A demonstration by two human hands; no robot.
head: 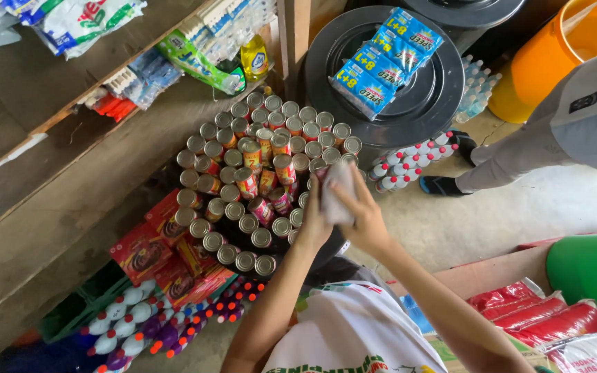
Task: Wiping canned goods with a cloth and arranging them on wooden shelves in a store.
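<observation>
Head view looks down on a stack of cans [257, 186] beside a black drum lid [388, 83]. Left hand [312, 224] grips what seems to be a can [323, 173], mostly hidden, at the stack's near-right edge; its fingers are clenched round it. Right hand [361, 217] presses a pale cloth [336, 190] against it, fingers grasping the cloth. Wiping looks to be the step in hand. Next the can would need setting back upright into a gap in the stack without knocking its neighbours.
</observation>
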